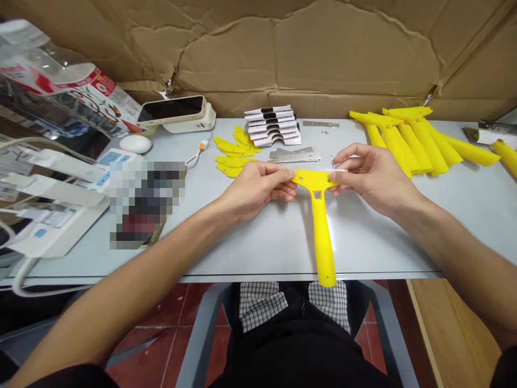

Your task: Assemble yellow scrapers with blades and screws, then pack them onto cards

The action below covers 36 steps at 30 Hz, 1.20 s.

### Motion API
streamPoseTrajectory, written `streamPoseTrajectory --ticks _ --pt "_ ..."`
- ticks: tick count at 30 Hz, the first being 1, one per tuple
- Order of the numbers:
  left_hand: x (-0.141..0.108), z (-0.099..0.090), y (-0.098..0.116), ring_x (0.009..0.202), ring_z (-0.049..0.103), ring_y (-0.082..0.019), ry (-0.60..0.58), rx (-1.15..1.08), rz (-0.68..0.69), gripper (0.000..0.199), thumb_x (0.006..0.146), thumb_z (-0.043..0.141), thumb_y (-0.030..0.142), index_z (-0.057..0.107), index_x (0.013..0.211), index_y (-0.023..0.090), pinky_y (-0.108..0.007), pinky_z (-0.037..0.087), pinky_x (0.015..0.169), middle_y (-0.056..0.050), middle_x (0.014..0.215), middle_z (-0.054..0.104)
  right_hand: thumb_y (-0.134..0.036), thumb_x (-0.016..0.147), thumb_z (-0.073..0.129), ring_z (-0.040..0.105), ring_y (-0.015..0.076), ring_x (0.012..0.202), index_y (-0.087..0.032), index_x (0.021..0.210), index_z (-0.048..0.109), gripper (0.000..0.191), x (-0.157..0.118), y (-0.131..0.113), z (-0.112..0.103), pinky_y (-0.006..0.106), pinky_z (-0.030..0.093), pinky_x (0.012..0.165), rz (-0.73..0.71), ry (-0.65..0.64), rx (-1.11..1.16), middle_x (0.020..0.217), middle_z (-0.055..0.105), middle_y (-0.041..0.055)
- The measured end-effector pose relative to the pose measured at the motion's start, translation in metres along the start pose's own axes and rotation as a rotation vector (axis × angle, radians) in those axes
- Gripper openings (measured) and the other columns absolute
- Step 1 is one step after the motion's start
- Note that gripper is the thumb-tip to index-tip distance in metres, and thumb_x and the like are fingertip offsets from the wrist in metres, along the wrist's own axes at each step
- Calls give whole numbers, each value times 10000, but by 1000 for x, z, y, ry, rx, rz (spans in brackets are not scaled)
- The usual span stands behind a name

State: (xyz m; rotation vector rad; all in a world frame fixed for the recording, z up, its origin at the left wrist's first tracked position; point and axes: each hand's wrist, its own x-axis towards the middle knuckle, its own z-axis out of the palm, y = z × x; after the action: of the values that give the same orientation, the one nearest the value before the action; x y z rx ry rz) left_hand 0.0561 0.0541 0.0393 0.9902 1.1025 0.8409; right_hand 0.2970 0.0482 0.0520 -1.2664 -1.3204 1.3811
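Observation:
A yellow plastic scraper (323,231) is held head-up between both hands, its long handle pointing toward me over the table's front edge. My left hand (264,186) pinches the left end of its head. At the other end, the fingers of my right hand (369,175) close on the head near a hole. Just behind the scraper lie thin metal blades (294,155), and small screws (333,160) are partly hidden by my right fingers. Loose yellow head plates (234,148) rest behind my left hand. Several yellow scraper handles (420,143) are grouped behind my right hand.
A stack of white-wrapped packs (272,126) stands near the cardboard wall (315,59). On the left are a phone (173,110) on a white device, a white mouse (135,144), a power strip with plugs (60,215), a plastic bottle (72,81) and a pixelated object (145,205).

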Motion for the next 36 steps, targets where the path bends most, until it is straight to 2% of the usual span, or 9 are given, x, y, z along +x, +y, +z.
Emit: streamPoseTrajectory --ticks 8,12,19,27,36 --pt "-1 1 1 571 695 -140 3 36 5 167 910 759 171 783 762 98 -274 615 638 -98 709 765 -365 580 1095 752 207 603 -233 869 657 541 1 3 0 350 619 622 -19 3 -16 695 754 3" --pt "-2 2 3 565 696 -125 -19 35 17 183 913 784 167 780 745 96 -245 602 607 -85 703 758 -390 577 1092 756 202 604 -240 860 658 539 0 4 -1 340 617 609 -28 0 -11 693 755 -9" --pt "0 1 1 639 747 -146 -46 34 -47 163 948 777 161 792 802 92 -253 628 654 -126 770 801 -382 590 1091 760 192 598 -232 867 666 530 1 5 -2 314 606 600 -43 -3 -17 683 748 -15" --pt "-4 4 6 589 710 -109 3 55 -24 213 973 727 99 789 770 78 -232 618 680 -87 704 778 -413 607 1086 760 195 616 -234 879 660 536 1 4 0 326 626 623 -29 -1 -53 703 760 2" --pt "-1 2 5 597 714 -108 8 47 -6 214 982 702 62 799 790 62 -226 604 661 -95 726 790 -465 573 1094 743 193 579 -242 853 648 572 1 0 2 341 622 626 6 -4 -88 673 760 4"
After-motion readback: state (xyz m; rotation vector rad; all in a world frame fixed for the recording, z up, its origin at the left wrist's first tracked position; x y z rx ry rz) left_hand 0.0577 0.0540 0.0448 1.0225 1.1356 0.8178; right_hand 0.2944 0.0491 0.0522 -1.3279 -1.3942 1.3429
